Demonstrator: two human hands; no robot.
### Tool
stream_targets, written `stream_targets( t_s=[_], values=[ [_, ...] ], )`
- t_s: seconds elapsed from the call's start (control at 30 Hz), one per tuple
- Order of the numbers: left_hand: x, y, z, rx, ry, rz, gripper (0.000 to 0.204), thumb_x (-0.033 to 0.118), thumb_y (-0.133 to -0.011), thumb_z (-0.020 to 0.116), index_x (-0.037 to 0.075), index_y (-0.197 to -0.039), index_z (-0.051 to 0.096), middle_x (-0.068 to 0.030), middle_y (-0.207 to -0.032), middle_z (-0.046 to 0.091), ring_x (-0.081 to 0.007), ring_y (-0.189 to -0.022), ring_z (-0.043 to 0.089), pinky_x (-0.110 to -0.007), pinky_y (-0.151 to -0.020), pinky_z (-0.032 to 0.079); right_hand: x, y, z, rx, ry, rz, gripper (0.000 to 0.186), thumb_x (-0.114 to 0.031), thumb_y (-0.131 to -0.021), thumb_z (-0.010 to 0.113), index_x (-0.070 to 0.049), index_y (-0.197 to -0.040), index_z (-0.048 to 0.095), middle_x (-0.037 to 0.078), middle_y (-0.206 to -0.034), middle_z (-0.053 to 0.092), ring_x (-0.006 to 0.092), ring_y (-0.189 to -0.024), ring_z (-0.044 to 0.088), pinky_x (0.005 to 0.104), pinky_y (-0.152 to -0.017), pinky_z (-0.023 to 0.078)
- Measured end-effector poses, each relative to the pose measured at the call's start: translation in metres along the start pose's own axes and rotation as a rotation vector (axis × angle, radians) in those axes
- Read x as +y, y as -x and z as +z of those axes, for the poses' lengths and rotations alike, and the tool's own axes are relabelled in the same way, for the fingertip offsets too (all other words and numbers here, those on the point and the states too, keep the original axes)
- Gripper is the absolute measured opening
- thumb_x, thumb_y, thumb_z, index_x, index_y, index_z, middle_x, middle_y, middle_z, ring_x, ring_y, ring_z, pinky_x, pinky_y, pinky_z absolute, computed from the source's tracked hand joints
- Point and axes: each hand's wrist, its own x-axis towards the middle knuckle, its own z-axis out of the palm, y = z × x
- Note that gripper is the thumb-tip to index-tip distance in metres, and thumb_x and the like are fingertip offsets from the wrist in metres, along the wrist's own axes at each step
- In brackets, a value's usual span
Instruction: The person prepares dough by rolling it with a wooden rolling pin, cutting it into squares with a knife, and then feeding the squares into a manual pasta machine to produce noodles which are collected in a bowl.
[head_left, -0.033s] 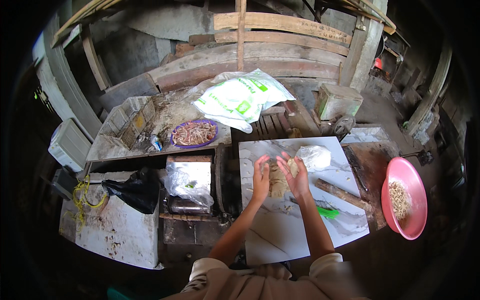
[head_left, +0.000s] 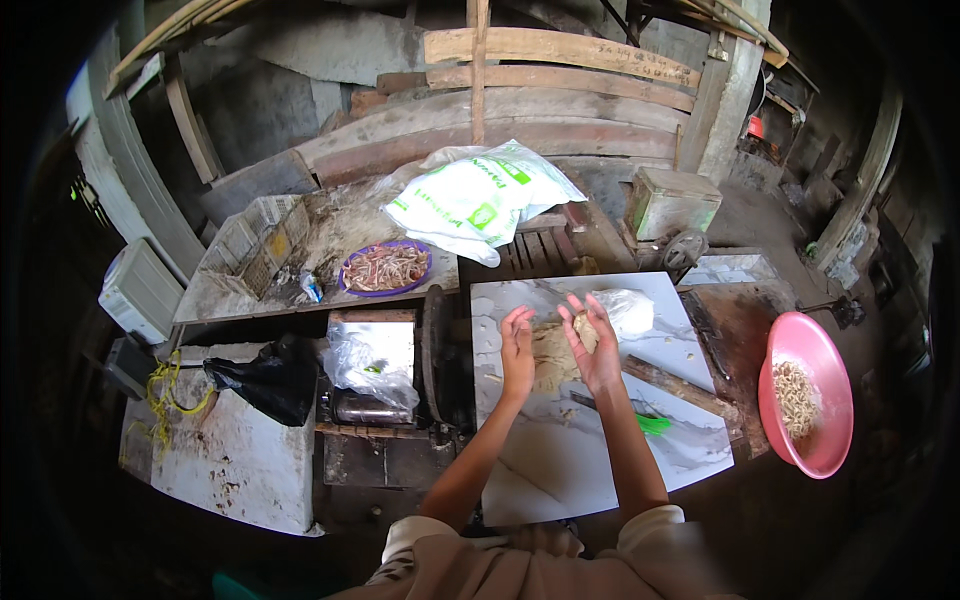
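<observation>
My left hand is raised over the marble-patterned board, its fingers slightly apart and nothing visible in them. Beside it, my right hand has its fingers and thumb spread. Pale dough shows in the gap between them; I cannot tell whether that hand touches it. Below and between both hands lies a flattened mass of beige dough. Just past my right hand is a clear plastic bag with something white. A rough wooden stick and a green-handled tool lie right of my right forearm.
At the right stands a pink basin holding short pale pieces. Left of the board is a roller machine with plastic on it. Farther back are a purple-rimmed tray, a white-green sack and a plastic crate. A black bag lies left.
The whole view has shifted slightly, so the board sits a little farther left. My hands have lifted a touch, and more of the dough between them shows.
</observation>
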Motion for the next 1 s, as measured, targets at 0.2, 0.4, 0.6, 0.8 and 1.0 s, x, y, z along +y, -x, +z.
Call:
stream_targets(
  t_s=[0.2, 0.4, 0.6, 0.8, 1.0],
  values=[
    [0.012, 0.026, 0.057, 0.132, 0.064, -0.082, 0.027, 0.023, -0.100, 0.040, 0.007, -0.122, 0.046, -0.0094, -0.108, 0.059, -0.0161, -0.107, 0.052, -0.030, -0.097, 0.035, -0.056, 0.012, -0.011, 0.180, -0.116, 0.072, 0.038, -0.040, -0.096, 0.048, -0.016, -0.068, 0.043, -0.002, -0.058, 0.039, 0.0111, -0.051, 0.033, 0.0247, -0.047, 0.030],
    [0.020, 0.047, 0.118, 0.069, 0.113, -0.136, 0.030, 0.030, -0.101, 0.037, 0.009, -0.120, 0.049, -0.0062, -0.102, 0.060, -0.0136, -0.103, 0.053, -0.033, -0.095, 0.039, -0.095, 0.045, -0.032, 0.178, -0.267, 0.078, 0.046, -0.041, -0.101, 0.032, -0.015, -0.063, 0.034, -0.001, -0.048, 0.029, 0.0120, -0.041, 0.022, 0.0269, -0.041, 0.022],
    [0.038, 0.076, 0.180, -0.046, 0.253, -0.184, 0.040, 0.039, -0.099, 0.039, 0.008, -0.124, 0.046, -0.0070, -0.105, 0.059, -0.0169, -0.109, 0.051, -0.034, -0.097, 0.039, -0.116, 0.079, -0.047, 0.134, -0.176, 0.147, 0.034, -0.033, -0.102, 0.030, -0.012, -0.081, 0.045, -0.001, -0.045, 0.031, 0.0124, -0.037, 0.025, 0.0280, -0.038, 0.023],
    [0.051, 0.133, 0.243, -0.041, 0.382, -0.320, 0.041, 0.031, -0.097, 0.048, 0.006, -0.130, 0.044, -0.0076, -0.118, 0.055, -0.0157, -0.110, 0.051, -0.028, -0.092, 0.042, -0.139, 0.097, -0.083, 0.153, 0.733, -0.553, 0.017, -0.012, -0.099, 0.033, -0.003, -0.106, 0.045, 0.010, -0.082, 0.052, 0.0219, -0.073, 0.051, 0.0322, -0.073, 0.045],
    [0.035, 0.159, 0.263, -0.175, 0.607, -0.413, 0.037, 0.014, -0.096, 0.053, 0.007, -0.131, 0.043, -0.0065, -0.120, 0.055, -0.0144, -0.103, 0.057, -0.026, -0.085, 0.047, -0.170, 0.126, -0.097, 0.242, 1.068, -0.558, 0.027, -0.013, -0.092, 0.045, -0.002, -0.117, 0.041, 0.019, -0.122, 0.040, 0.0344, -0.117, 0.032, 0.0454, -0.101, 0.023]
  ],
)
